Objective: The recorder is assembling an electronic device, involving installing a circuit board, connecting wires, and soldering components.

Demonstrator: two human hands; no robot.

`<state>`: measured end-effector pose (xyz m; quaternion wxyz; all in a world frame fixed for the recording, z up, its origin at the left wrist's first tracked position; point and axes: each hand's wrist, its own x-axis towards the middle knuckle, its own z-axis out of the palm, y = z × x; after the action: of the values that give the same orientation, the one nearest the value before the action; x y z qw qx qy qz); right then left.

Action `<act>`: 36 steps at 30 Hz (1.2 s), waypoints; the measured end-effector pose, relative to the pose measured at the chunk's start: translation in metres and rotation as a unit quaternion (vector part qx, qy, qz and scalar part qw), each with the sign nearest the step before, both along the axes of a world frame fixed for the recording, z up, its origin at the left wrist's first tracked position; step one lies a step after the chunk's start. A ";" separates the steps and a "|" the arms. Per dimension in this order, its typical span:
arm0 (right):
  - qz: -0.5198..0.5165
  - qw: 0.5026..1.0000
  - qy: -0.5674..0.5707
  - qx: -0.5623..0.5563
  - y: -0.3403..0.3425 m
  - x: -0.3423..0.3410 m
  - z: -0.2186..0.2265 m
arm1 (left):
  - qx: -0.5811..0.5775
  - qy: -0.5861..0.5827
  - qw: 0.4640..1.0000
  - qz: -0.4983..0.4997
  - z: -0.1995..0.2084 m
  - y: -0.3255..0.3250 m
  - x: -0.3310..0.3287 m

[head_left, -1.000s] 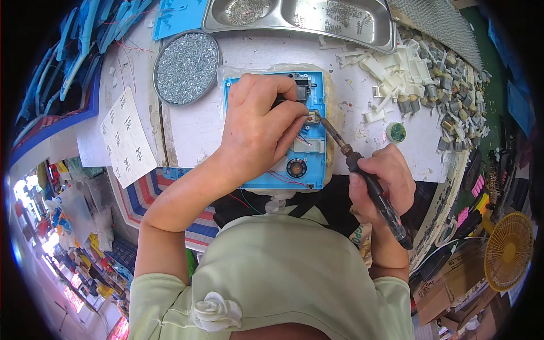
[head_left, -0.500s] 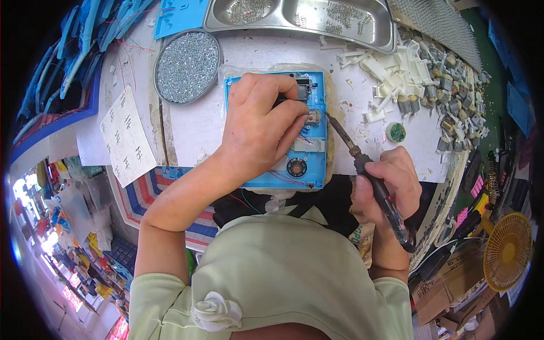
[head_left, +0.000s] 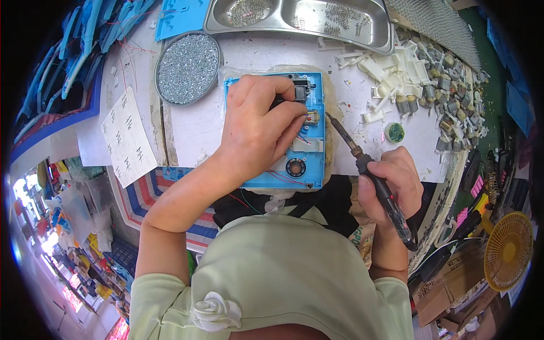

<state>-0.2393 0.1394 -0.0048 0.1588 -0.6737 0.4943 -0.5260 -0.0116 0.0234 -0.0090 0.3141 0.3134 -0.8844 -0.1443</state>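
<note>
Blue case on the table: nearest, my right hand grips a soldering iron, tip beside the case; beyond, my left hand curls over it, any pinch hidden from me. Likely soldering; the next touch calls for steadiness.

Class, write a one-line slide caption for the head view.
The left hand reaches over a blue case; the right hand holds a soldering iron.

White worktop, chipped right edge | yellow fan, right | cardboard boxes, lower right | bright light, left
</note>
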 end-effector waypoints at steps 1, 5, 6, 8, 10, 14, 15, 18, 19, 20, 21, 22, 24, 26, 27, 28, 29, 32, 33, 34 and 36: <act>-0.001 1.000 0.000 0.000 0.000 0.000 0.000 | -0.001 -0.001 1.000 0.000 0.000 0.000 0.000; -0.002 1.000 -0.002 0.000 -0.001 0.000 0.001 | -0.002 0.002 1.000 0.001 0.000 0.000 0.000; -0.003 1.000 -0.002 0.000 -0.001 0.000 0.000 | 0.000 0.007 1.000 0.002 -0.003 0.000 0.000; -0.004 1.000 0.000 0.004 -0.001 -0.001 0.000 | 0.003 0.011 1.000 0.001 -0.005 0.000 0.000; -0.004 1.000 -0.001 0.005 -0.001 -0.001 0.000 | 0.004 0.007 1.000 0.000 -0.003 0.000 0.000; -0.006 1.000 -0.006 0.009 -0.001 -0.001 0.001 | 0.003 0.004 1.000 0.002 0.001 0.001 0.000; -0.007 1.000 -0.007 0.011 -0.001 -0.001 0.001 | 0.001 -0.001 1.000 -0.001 0.002 0.000 0.001; -0.008 1.000 -0.014 0.012 -0.001 0.000 0.000 | 0.002 0.000 1.000 -0.002 0.005 0.001 0.003; -0.008 1.000 -0.012 0.011 -0.001 0.000 0.000 | 0.004 0.002 1.000 -0.001 0.006 0.001 0.005; -0.009 1.000 -0.010 0.009 -0.002 0.000 0.000 | 0.002 -0.004 1.000 0.005 0.010 0.001 0.009; -0.010 1.000 -0.009 0.007 -0.002 0.000 -0.001 | 0.000 -0.010 1.000 0.009 0.015 0.000 0.014; -0.008 1.000 -0.008 0.009 -0.002 0.000 -0.001 | -0.003 -0.016 1.000 0.014 0.019 0.000 0.020; -0.003 1.000 -0.008 0.011 -0.002 -0.002 -0.001 | 0.079 0.034 0.995 0.048 0.017 0.005 0.033; -0.006 1.000 -0.017 0.007 -0.003 0.000 -0.004 | 0.120 0.063 0.989 0.063 0.015 0.006 0.042; -0.006 1.000 -0.020 0.006 -0.003 0.000 -0.004 | 0.120 0.069 0.989 0.059 0.014 0.003 0.044; -0.003 1.000 -0.020 0.006 -0.004 0.001 -0.004 | 0.121 0.075 0.988 0.056 0.012 0.002 0.046; 0.000 1.000 -0.019 0.006 -0.005 0.002 -0.003 | 0.150 0.082 0.984 0.047 0.008 0.003 0.052; 0.011 1.000 -0.021 0.003 -0.006 0.004 -0.001 | 0.317 0.191 0.923 0.104 0.006 0.017 0.047; 0.014 1.000 -0.022 0.001 -0.006 0.004 0.000 | 0.353 0.245 0.896 0.114 0.004 0.020 0.044; 0.014 1.000 -0.023 0.002 -0.006 0.004 0.001 | 0.388 0.299 0.864 0.122 0.002 0.022 0.041; 0.015 1.000 -0.025 0.002 -0.006 0.002 0.002 | 0.415 0.342 0.833 0.133 -0.002 0.025 0.041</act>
<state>-0.2368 0.1335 -0.0031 0.1803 -0.6677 0.4809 -0.5389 0.0295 0.0482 -0.0107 0.4534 0.4594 -0.5275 -0.5523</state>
